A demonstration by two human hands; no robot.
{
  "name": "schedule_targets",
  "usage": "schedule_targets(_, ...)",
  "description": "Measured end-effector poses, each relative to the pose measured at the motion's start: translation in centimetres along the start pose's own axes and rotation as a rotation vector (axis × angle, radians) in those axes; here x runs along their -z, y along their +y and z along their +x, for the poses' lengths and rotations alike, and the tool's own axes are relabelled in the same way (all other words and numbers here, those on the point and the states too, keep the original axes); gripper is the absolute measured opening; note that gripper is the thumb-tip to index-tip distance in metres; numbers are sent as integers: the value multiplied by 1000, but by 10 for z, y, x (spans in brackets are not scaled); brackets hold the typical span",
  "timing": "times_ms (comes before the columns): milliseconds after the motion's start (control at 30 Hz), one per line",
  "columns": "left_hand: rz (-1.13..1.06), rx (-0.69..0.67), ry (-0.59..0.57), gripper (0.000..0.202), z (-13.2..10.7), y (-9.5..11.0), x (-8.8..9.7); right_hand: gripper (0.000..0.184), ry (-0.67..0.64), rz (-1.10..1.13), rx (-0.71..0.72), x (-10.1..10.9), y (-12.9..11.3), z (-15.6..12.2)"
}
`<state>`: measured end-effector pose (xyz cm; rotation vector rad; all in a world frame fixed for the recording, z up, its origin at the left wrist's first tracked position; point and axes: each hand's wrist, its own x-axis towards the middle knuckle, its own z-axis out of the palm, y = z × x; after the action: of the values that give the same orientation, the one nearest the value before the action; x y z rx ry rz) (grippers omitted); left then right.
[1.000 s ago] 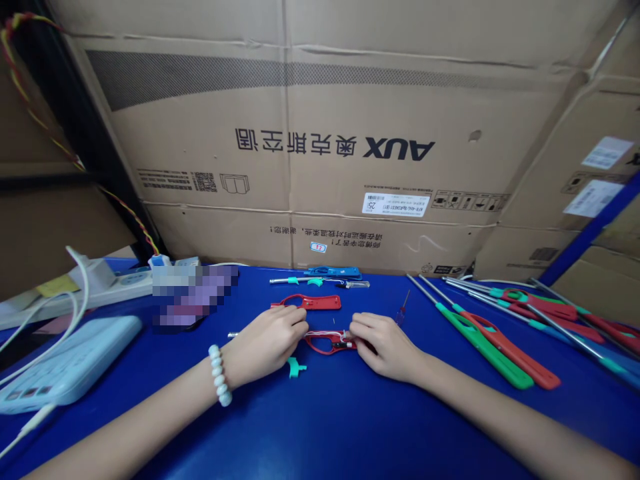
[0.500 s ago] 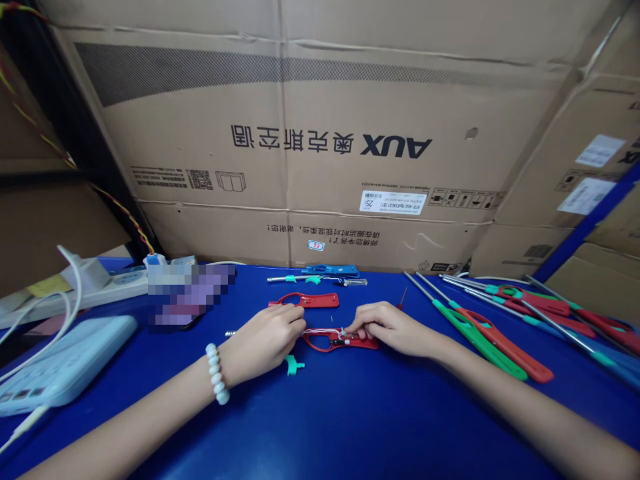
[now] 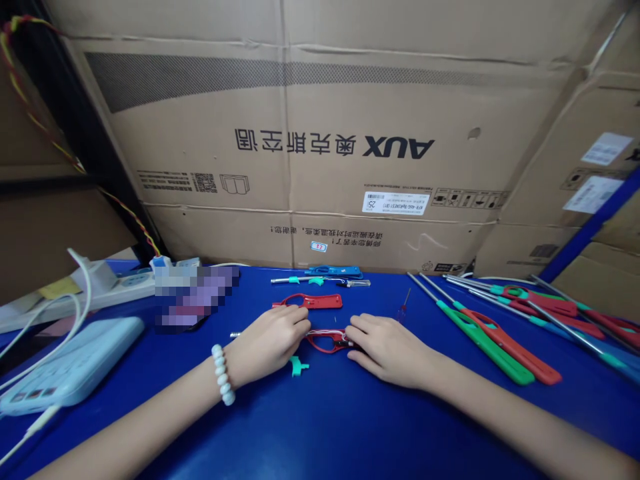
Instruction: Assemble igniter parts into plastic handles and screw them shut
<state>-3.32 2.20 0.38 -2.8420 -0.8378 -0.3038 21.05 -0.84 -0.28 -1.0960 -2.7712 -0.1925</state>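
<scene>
A red long-nosed lighter half [image 3: 324,343] lies on the blue table with its inside up, white wires along it and a metal tube tip [image 3: 235,335] sticking out at the left. My left hand [image 3: 277,333] is closed over its front part, fingertips pressed down and hidden beneath the knuckles. My right hand [image 3: 387,347] bends over its handle end, covering most of it, fingertips on the black part there. Just below my left hand is a teal trigger [image 3: 299,367]. Behind it lies another red lighter shell half [image 3: 320,302].
Blue lighter parts [image 3: 334,271] and a metal tube [image 3: 283,281] lie farther back. A thin screwdriver [image 3: 404,308] is beyond my right hand. Several lighters [image 3: 493,333] are spread at the right. On the left are a power bank [image 3: 95,360] and power strip [image 3: 135,285]. A cardboard box [image 3: 325,100] stands behind.
My right hand has flattened and come over the handle end, hiding more of it. My left hand stays at the front part. The view has shifted slightly.
</scene>
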Motion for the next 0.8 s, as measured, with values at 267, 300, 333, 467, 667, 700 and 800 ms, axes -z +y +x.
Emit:
schedule_targets(267, -6, -3, -8, 20, 0, -1, -2, 16, 60, 15, 16, -7, 5, 0)
schedule_targets(300, -2, 0, -20, 19, 0, -1, -2, 16, 65, 21, 6, -8, 5, 0)
schedule_targets(333, 1, 2, -31, 19, 0, -1, -1, 16, 68, 28, -5, -9, 4, 0)
schedule_targets(467, -2, 5, -41, 18, 1, 0, 0, 15, 122, 109, -76, -13, 3, 0)
schedule_targets(667, -4, 3, -39, 18, 0, 1, 3, 14, 257, 210, -153, -24, 1, -1)
schedule_targets(700, -6, -2, -34, 18, 0, 1, 3, 14, 267, 206, -155, -26, 1, -1)
schedule_targets(800, -16, -11, -28, 19, 0, 1, 3, 13, 277, 181, -155, -28, 1, -2)
